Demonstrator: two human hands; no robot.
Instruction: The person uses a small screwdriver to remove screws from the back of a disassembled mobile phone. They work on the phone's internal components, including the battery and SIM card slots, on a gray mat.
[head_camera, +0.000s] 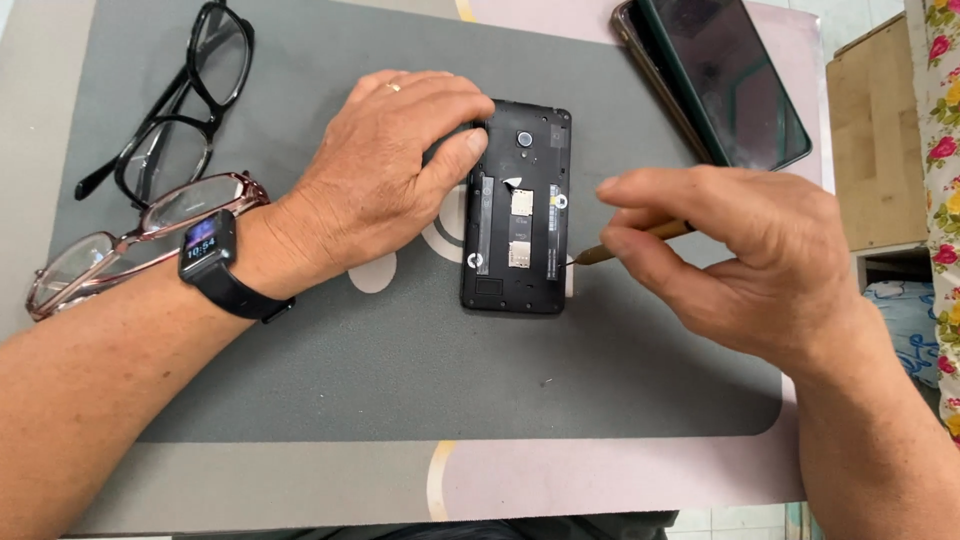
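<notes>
On the grey mat (300, 400) in the middle of the desk lies the opened black phone (515, 210), back cover off, and my left hand (385, 180) presses down on its left edge, thumb against the frame, grasping nothing but pinning it flat. My right hand (740, 265) has its grip clenched on a slim brass-coloured tool (625, 243) whose fine tip touches the phone's right edge, well below the camera. To do this well I judge I should keep the left hand's pressure steady so the phone cannot slide, hold the tool low and nearly level, and work the tip gently, clear of the card slots.
</notes>
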